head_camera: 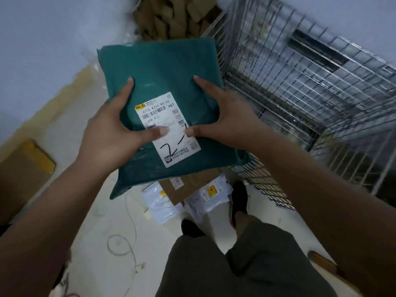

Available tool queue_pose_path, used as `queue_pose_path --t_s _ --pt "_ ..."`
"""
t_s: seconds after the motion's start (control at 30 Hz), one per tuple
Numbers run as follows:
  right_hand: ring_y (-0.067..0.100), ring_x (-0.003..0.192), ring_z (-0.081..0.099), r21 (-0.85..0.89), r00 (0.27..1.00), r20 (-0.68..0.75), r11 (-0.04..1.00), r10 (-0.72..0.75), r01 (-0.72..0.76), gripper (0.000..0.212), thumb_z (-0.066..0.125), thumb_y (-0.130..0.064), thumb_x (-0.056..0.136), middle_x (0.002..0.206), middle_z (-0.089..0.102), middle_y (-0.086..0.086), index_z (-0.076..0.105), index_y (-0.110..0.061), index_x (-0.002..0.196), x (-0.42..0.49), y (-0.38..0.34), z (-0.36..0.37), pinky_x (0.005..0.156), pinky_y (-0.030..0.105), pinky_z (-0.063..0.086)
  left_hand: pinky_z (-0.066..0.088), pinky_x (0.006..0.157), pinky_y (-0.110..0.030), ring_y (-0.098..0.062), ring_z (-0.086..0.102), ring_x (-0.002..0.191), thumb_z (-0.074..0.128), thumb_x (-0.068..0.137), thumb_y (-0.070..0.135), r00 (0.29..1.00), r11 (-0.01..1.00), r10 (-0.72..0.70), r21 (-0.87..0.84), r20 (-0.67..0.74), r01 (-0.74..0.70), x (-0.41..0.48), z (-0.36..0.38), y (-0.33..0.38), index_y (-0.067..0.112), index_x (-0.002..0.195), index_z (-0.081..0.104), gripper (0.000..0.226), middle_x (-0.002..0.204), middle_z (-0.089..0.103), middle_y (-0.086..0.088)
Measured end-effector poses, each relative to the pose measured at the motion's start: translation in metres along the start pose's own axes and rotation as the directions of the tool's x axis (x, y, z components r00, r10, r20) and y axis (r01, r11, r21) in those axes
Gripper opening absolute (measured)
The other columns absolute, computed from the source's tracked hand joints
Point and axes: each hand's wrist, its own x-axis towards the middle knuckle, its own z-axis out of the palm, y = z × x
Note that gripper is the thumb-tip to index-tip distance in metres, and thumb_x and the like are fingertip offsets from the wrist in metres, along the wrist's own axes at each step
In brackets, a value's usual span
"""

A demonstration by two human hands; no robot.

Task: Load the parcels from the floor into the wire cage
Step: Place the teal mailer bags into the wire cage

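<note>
Now held: green parcel (162, 78), left hand (111, 133) and right hand (227, 123) curled round it.
Floor (102, 211): white parcels (211, 196) wait, near.
Wire cage (300, 86): right, contents unclear.

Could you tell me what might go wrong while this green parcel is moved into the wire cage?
1. The left hand and right hand grip the soft green parcel at its sides, thumbs on the label; it may sag or slip before reaching the wire cage.
2. White parcels and a cardboard parcel lie by the shoes; a step could crush them or cause a trip.
3. A loose cable on the floor might snag a foot.
</note>
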Motion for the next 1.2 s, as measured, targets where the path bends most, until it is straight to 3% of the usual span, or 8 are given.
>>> queue_pose_path --t_s 0.2,0.43,0.6,0.73,0.83,1.03,1.2 --pt "0.023 0.135 0.046 0.036 0.975 -0.189 0.993 0.119 -0.115 0.107 0.085 -0.059 0.072 0.151 0.041 0.003 0.022 -0.048 0.158 -0.021 0.071 -0.078 0.111 0.035 0.039 0.039 0.107 -0.027 0.002 0.044 0.128 0.092 0.063 0.055 0.975 0.988 0.15 0.011 0.164 -0.154 0.056 0.07 0.088 0.056 0.156 0.023 0.115 0.146 0.042 0.03" --pt "0.026 0.14 0.042 0.182 0.889 -0.303 0.936 0.345 -0.301 0.106 0.085 -0.053 0.074 0.153 0.038 0.007 0.022 -0.045 0.159 -0.008 0.207 -0.099 0.113 0.034 0.037 0.033 0.12 -0.034 -0.008 0.038 0.143 0.092 0.065 0.051 0.87 0.955 0.252 0.039 0.425 -0.295 0.137 0.219 0.132 0.047 0.16 0.019 0.12 0.162 0.037 0.013" --pt "0.025 0.141 0.04 0.294 0.828 -0.317 0.878 0.464 -0.379 0.109 0.087 -0.054 0.072 0.154 0.037 0.006 0.023 -0.045 0.159 0.021 0.307 -0.078 0.116 0.033 0.035 0.028 0.118 -0.025 -0.005 0.035 0.142 0.094 0.069 0.04 0.799 0.942 0.258 0.045 0.543 -0.334 0.189 0.325 0.125 0.037 0.163 0.02 0.12 0.164 0.034 0.007" --pt "0.026 0.142 0.039 0.344 0.801 -0.292 0.839 0.522 -0.421 0.109 0.086 -0.051 0.075 0.154 0.035 0.007 0.019 -0.045 0.16 0.038 0.373 -0.053 0.116 0.034 0.034 0.026 0.114 -0.022 -0.006 0.034 0.142 0.093 0.07 0.041 0.77 0.942 0.212 0.084 0.601 -0.325 0.214 0.395 0.102 0.043 0.162 0.019 0.119 0.165 0.033 0.008" --pt "0.029 0.144 0.039 0.388 0.799 -0.24 0.809 0.551 -0.442 0.11 0.084 -0.055 0.075 0.158 0.031 0.007 0.015 -0.047 0.16 0.046 0.412 -0.03 0.119 0.039 0.035 0.028 0.114 -0.025 -0.018 0.037 0.147 0.094 0.069 0.04 0.751 0.945 0.17 0.111 0.638 -0.309 0.225 0.436 0.084 0.043 0.162 0.02 0.118 0.165 0.032 0.004" --pt "0.028 0.146 0.036 0.415 0.78 -0.24 0.787 0.578 -0.456 0.112 0.084 -0.054 0.076 0.162 0.032 0.008 0.013 -0.042 0.162 0.046 0.468 0.0 0.119 0.042 0.036 0.027 0.117 -0.029 -0.024 0.036 0.147 0.093 0.069 0.042 0.719 0.932 0.16 0.136 0.677 -0.336 0.23 0.493 0.06 0.045 0.162 0.018 0.119 0.164 0.031 -0.003" --pt "0.033 0.146 0.035 0.439 0.758 -0.209 0.752 0.618 -0.491 0.115 0.084 -0.054 0.077 0.161 0.029 0.014 0.008 -0.043 0.162 0.057 0.499 0.032 0.12 0.046 0.036 0.031 0.123 -0.047 -0.031 0.034 0.149 0.092 0.068 0.048 0.679 0.915 0.125 0.18 0.724 -0.36 0.242 0.528 0.035 0.05 0.16 0.011 0.123 0.165 0.029 -0.008"
